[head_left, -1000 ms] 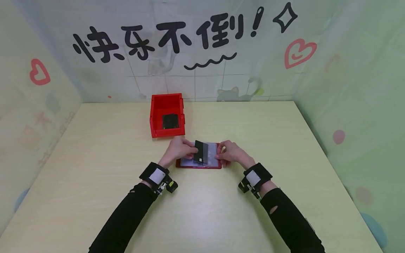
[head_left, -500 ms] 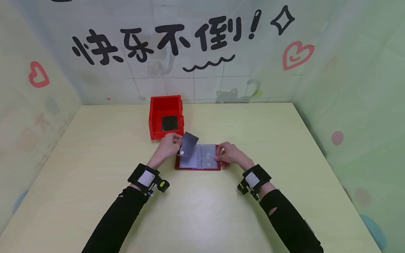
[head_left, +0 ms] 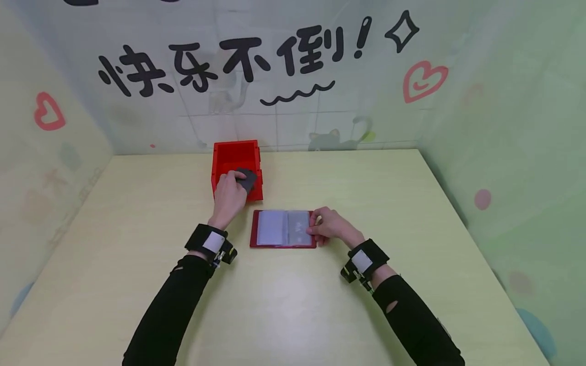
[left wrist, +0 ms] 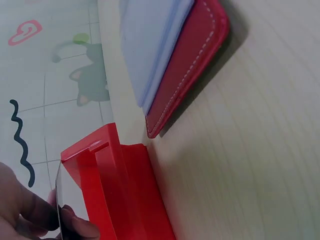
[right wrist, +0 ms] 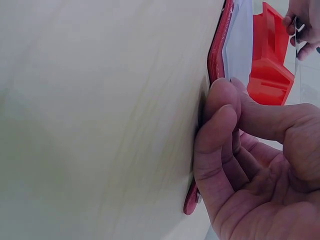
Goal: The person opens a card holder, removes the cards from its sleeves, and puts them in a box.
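My left hand (head_left: 230, 195) pinches a thin dark card (head_left: 247, 180) over the red plastic bin (head_left: 234, 152). Seen nearly edge-on in the left wrist view, the card (left wrist: 58, 200) stands between thumb and fingers. What lies inside the bin beneath it is mostly hidden. In front of the bin lies a card holder (head_left: 271, 227), spread open, with a dark red stitched cover and clear plastic sleeves. At its right edge, my right hand (head_left: 334, 226) pinches the cover and sleeves between thumb and fingers; the right wrist view shows this hand (right wrist: 255, 155) close up.
A pale wooden table (head_left: 293, 305) carries everything. Printed wall panels (head_left: 503, 152) with lettering and hearts enclose its back and sides. The bin's front wall (left wrist: 110, 185) stands a little behind the card holder's left side.
My left hand has carried the dark card from above the card holder, away and to the left, over the red bin. The right hand has kept its grip on the holder's right edge.
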Demonstrator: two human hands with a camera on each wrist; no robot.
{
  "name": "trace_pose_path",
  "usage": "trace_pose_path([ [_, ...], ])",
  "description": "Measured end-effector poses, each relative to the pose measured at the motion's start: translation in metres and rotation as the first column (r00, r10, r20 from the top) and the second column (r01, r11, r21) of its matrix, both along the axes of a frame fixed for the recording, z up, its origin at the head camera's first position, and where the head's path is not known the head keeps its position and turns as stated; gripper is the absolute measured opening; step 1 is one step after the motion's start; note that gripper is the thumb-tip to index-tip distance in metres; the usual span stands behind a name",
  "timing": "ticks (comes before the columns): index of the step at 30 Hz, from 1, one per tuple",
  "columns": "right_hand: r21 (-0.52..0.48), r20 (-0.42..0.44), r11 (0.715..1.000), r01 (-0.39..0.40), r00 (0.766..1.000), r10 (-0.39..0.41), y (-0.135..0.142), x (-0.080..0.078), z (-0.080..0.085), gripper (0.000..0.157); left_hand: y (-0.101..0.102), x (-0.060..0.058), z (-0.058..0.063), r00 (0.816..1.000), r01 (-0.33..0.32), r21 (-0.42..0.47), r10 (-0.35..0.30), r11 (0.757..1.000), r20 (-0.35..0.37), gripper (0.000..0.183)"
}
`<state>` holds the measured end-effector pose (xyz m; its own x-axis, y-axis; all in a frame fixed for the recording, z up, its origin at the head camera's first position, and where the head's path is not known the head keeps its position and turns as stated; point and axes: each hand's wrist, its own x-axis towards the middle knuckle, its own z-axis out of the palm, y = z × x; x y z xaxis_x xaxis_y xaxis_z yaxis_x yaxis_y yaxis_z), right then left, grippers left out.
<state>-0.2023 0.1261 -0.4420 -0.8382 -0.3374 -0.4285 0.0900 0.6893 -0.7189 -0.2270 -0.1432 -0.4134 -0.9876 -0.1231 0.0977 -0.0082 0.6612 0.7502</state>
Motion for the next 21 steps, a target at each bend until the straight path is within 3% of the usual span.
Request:
trace_pose_path([
  [11,0.014,-0.001,1.000,0.003,1.000,-0.003,-0.003,-0.001,-0.001,0.015,-0.001,-0.023,-0.001,0.996,-0.070,0.012,0.071,0.997,-0.047,0.032],
  [21,0.014,0.003,1.000,-0.001,1.000,0.001,-0.002,-0.001,0.001,0.016,-0.001,-0.032,0.000,0.999,-0.033,0.089,0.035,0.995,-0.018,0.051],
])
